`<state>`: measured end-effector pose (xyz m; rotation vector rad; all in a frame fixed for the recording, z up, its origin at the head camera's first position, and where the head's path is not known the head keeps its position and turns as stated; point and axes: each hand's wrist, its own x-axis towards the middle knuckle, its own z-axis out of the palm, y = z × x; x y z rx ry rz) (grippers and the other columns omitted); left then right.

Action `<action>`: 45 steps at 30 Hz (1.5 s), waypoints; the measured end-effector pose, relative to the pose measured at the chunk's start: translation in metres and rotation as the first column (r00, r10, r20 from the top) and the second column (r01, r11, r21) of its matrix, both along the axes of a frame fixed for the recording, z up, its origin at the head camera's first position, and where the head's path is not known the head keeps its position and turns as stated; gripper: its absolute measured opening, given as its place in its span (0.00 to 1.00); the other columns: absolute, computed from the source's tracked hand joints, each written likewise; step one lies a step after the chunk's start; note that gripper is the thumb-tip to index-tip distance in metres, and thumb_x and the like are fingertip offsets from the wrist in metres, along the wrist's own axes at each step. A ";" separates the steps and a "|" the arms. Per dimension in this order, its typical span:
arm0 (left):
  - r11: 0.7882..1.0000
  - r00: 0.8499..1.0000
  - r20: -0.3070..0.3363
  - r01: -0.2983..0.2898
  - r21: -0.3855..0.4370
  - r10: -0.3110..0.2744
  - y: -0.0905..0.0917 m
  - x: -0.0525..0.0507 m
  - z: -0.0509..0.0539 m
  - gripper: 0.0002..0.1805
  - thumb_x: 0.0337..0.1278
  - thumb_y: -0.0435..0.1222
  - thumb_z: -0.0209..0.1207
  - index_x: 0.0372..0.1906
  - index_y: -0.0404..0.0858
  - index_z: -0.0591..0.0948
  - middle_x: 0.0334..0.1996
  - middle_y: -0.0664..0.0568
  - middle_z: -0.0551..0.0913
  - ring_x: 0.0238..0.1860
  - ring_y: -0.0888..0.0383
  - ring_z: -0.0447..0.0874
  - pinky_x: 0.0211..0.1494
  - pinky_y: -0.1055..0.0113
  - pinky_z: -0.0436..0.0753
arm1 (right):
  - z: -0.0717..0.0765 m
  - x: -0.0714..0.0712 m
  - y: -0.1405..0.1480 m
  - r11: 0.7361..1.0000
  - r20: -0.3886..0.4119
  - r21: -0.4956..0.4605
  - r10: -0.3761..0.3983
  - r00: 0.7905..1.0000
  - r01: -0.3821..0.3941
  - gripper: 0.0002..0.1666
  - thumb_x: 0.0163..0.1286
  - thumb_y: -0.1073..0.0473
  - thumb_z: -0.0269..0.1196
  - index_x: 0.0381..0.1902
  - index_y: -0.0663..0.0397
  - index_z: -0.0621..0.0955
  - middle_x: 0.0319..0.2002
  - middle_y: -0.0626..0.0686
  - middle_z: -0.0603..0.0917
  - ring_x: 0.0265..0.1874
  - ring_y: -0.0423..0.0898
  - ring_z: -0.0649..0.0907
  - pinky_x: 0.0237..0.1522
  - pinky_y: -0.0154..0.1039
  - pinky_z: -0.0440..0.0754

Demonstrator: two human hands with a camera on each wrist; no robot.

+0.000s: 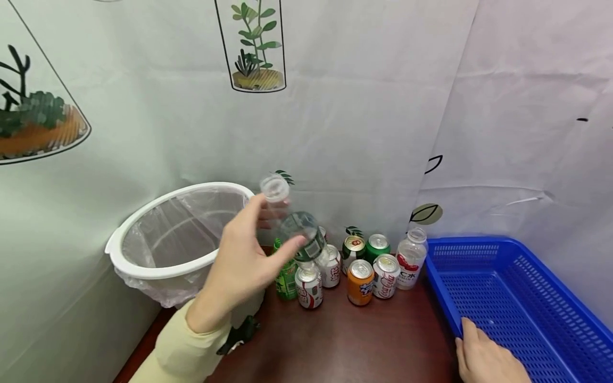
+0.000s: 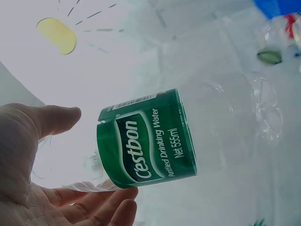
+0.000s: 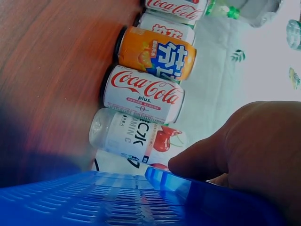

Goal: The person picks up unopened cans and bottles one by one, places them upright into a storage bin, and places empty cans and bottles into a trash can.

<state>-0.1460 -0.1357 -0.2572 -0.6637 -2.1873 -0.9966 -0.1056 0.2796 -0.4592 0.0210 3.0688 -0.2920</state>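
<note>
A clear plastic water bottle [image 1: 303, 234] with a green label, blurred in the head view, lies across my left hand [image 1: 241, 258]. In the left wrist view its green label [image 2: 146, 141] faces the camera; the fingers extend under the neck end and the thumb stands apart from it. My right hand [image 1: 490, 356] grips the near left rim of a blue plastic basket [image 1: 442, 292], thumb outside and fingers over the edge. Behind the bottle stand several drink cans, among them an orange can [image 1: 360, 283] and a white Coca-Cola can [image 1: 386, 276].
At the left is a white-rimmed bin [image 1: 139, 271] lined with a clear bag. A clear bottle with a cherry label [image 1: 411, 260] stands beside the basket, and a green bottle [image 1: 286, 279] near the bin. A patterned cloth [image 1: 359, 106] hangs behind the dark red table [image 1: 354, 340].
</note>
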 end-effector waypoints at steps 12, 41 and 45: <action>0.989 0.995 0.055 -0.087 0.116 0.081 -0.053 0.007 0.053 0.30 0.58 0.34 0.72 0.65 0.43 0.75 0.57 0.56 0.84 0.52 0.60 0.86 0.54 0.75 0.81 | -0.001 0.000 0.000 1.000 -0.035 -0.006 0.026 0.999 -0.026 0.28 0.75 0.58 0.57 0.61 0.78 0.69 0.40 0.68 0.84 0.32 0.63 0.86 0.30 0.61 0.82; 0.876 0.876 0.175 -0.471 0.106 0.450 -0.144 0.003 0.032 0.32 0.54 0.39 0.75 0.62 0.49 0.74 0.54 0.72 0.79 0.47 0.77 0.82 0.48 0.87 0.74 | 0.002 0.004 -0.005 1.000 -0.068 -0.010 0.018 0.997 -0.019 0.27 0.76 0.58 0.56 0.61 0.77 0.68 0.39 0.65 0.84 0.31 0.61 0.85 0.28 0.61 0.80; 0.856 0.848 0.194 -0.513 0.062 0.494 -0.151 0.004 0.024 0.31 0.55 0.42 0.75 0.62 0.49 0.74 0.56 0.73 0.76 0.44 0.78 0.79 0.49 0.87 0.71 | 0.002 0.005 -0.006 1.000 -0.084 -0.009 0.021 0.996 -0.022 0.27 0.76 0.58 0.56 0.61 0.77 0.68 0.39 0.65 0.84 0.30 0.61 0.85 0.27 0.60 0.80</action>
